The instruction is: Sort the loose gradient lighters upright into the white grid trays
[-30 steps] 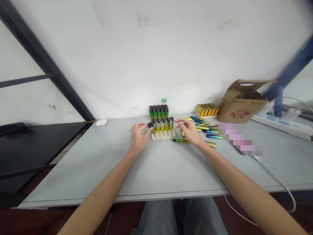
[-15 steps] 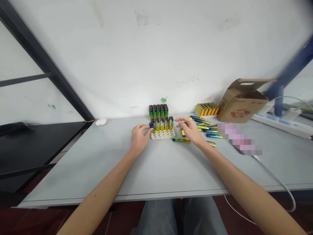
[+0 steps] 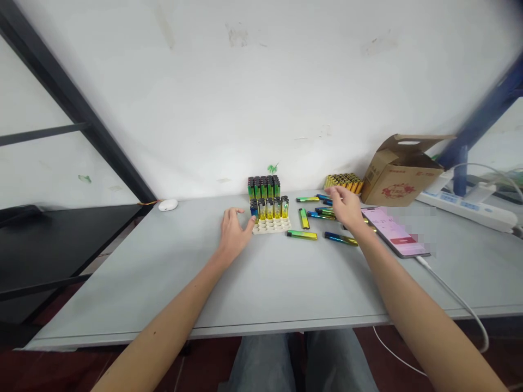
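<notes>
My left hand (image 3: 232, 233) sits at centre frame, fingers loosely spread, fingertips at a blue-and-gold metallic lighter (image 3: 254, 209) standing upright at the left end of a cream perforated plastic tray (image 3: 272, 226); whether they grip it cannot be determined. Further right, my right hand (image 3: 345, 208) hangs with fingers curled above loose gold-and-blue metallic lighters (image 3: 322, 213) lying on the pale grey table (image 3: 286, 283); any pinch cannot be determined.

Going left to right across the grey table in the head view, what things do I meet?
Round white computer mouse → left hand → cream tray of upright lighters → flat yellow-green lighter → right hand → pink-screened smartphone
</notes>
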### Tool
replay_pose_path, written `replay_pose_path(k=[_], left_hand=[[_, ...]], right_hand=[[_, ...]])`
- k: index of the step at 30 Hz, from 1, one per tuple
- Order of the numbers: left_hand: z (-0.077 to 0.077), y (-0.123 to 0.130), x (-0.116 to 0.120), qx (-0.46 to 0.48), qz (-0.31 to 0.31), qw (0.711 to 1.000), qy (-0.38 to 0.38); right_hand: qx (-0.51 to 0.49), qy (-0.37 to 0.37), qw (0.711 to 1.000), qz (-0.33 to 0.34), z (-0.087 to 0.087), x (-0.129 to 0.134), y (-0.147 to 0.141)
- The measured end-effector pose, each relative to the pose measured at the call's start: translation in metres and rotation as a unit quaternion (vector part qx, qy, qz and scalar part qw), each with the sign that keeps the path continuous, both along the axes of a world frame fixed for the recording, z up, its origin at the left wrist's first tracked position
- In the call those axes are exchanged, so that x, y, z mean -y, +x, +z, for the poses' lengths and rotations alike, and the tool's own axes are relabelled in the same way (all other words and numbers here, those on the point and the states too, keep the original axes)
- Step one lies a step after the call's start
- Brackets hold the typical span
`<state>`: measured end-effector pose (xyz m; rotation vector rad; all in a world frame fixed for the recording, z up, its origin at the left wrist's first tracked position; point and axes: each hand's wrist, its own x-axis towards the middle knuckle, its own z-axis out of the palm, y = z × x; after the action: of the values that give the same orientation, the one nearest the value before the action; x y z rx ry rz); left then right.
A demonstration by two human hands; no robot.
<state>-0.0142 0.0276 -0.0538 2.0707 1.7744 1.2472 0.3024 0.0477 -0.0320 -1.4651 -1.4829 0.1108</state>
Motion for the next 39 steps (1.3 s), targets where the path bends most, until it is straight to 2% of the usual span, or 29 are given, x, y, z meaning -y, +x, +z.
replay_pose_path(k=[2,5,9,12,14,16,21,23,25,27,29,31,32,35,39], left_hand=[[0.002,0.002,0.004,0.010,-0.001,0.999,0.036],[0.006,0.006,0.011,-0.001,-0.008,0.997,0.079],[0.010,0.008,0.017,-0.044,-0.029,0.985,0.163],[0.010,0.009,0.021,-0.085,-0.141,0.961,0.224],[0.010,0.010,0.024,-0.106,-0.228,0.946,0.204],[0.010,0.011,0.027,-0.134,-0.284,0.939,0.142],[0.010,0.012,0.033,-0.208,-0.331,0.920,0.003],[0.010,0.012,0.033,-0.207,-0.333,0.920,-0.021],[0.010,0.011,0.033,-0.195,-0.329,0.924,-0.029],[0.009,0.011,0.032,-0.186,-0.324,0.927,-0.028],[0.009,0.012,0.032,-0.181,-0.321,0.929,-0.025],[0.009,0.012,0.032,-0.176,-0.320,0.931,-0.023],[0.010,0.013,0.031,-0.175,-0.321,0.930,-0.023],[0.010,0.012,0.031,-0.176,-0.326,0.929,-0.019],[0.009,0.012,0.030,-0.184,-0.324,0.928,-0.010]], right_hand=[[0.108,-0.030,0.993,0.026,-0.003,0.000,0.002],[0.237,-0.064,0.967,0.074,-0.008,0.001,0.001],[0.323,-0.102,0.938,0.075,-0.017,0.001,-0.001],[0.339,-0.127,0.930,0.067,-0.023,-0.002,-0.001],[0.339,-0.124,0.930,0.069,-0.025,-0.004,0.000],[0.324,-0.110,0.937,0.075,-0.025,-0.006,-0.001],[0.187,-0.051,0.977,0.086,-0.016,-0.004,-0.008],[0.090,-0.044,0.991,0.090,-0.011,-0.001,-0.016],[-0.038,-0.052,0.991,0.121,-0.006,0.002,-0.026],[-0.198,-0.070,0.960,0.185,-0.002,0.006,-0.037],[-0.354,-0.108,0.896,0.244,0.002,0.011,-0.050],[-0.445,-0.145,0.833,0.294,0.006,0.018,-0.061],[-0.471,-0.156,0.811,0.311,0.008,0.022,-0.067],[-0.510,-0.161,0.774,0.339,0.014,0.032,-0.080],[-0.517,-0.200,0.748,0.365,0.017,0.041,-0.089]])
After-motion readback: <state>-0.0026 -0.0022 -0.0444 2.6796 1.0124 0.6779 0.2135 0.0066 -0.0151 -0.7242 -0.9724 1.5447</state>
